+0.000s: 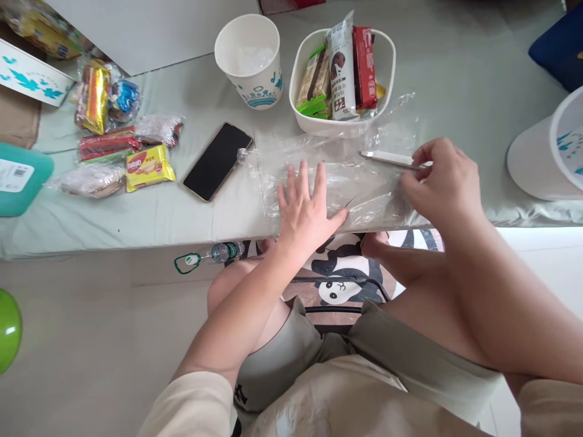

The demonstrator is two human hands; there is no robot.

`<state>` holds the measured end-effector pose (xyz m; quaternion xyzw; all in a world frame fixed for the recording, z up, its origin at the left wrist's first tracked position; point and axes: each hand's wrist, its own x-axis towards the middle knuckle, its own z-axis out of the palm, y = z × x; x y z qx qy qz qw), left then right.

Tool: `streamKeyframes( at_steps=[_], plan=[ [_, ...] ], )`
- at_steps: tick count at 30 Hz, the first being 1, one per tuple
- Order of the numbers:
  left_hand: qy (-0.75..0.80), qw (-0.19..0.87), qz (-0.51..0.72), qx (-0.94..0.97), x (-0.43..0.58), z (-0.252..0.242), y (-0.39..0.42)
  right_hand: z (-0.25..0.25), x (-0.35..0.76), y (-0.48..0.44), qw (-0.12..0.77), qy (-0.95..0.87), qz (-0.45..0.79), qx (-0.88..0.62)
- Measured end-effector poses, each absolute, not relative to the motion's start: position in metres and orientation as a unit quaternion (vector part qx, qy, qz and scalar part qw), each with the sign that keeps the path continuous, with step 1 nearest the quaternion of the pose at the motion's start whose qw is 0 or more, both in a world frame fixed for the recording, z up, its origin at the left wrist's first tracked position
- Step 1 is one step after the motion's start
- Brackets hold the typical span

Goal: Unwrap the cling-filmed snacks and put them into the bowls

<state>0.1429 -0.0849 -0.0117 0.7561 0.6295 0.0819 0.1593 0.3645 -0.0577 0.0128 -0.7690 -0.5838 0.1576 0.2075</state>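
Note:
My left hand (305,209) lies flat with fingers spread, pressing on a clear plastic bag (337,176) spread over the table's front edge. My right hand (444,182) pinches a slim silver-white knife (387,158) between thumb and fingers. Its narrow tip points left over the bag; whether it touches the plastic I cannot tell. Just behind the bag stands a white tub (319,125) holding several wrapped snacks, among them a white packet (342,73) and a red packet (364,67). A black phone (218,161) lies left of the bag, touching or close to its edge.
A white paper cup (248,60) stands behind the phone. Several wrapped snacks, including a yellow packet (149,167), lie at left near a teal container (22,179). A white bucket-like container (537,158) is at right. A plastic bottle (225,251) lies below the table edge.

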Motion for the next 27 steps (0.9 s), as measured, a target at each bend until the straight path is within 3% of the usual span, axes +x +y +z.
streamKeyframes(
  at_steps=[3, 7, 13, 16, 23, 27],
  plan=[
    [0.622, 0.174, 0.066, 0.761, 0.143, -0.011, -0.086, 0.015, 0.364, -0.06, 0.161, -0.599, 0.092, -0.779],
    [0.611, 0.169, 0.058, 0.771, 0.141, -0.01, -0.088, 0.022, 0.355, -0.059, 0.253, -0.651, 0.027, -0.715],
    [0.583, 0.176, 0.031, 0.793, 0.136, -0.007, -0.087, -0.005, 0.366, -0.007, 0.353, -0.646, 0.146, -0.661],
    [0.573, 0.184, 0.018, 0.798, 0.133, -0.004, -0.086, -0.017, 0.372, 0.014, 0.341, -0.643, 0.219, -0.65],
    [0.57, 0.183, 0.041, 0.8, 0.132, -0.007, -0.088, -0.007, 0.35, -0.001, 0.282, -0.749, 0.062, -0.597],
    [0.555, 0.143, 0.132, 0.809, 0.135, -0.006, -0.091, -0.003, 0.344, -0.013, 0.262, -0.726, 0.035, -0.635]
  ],
)
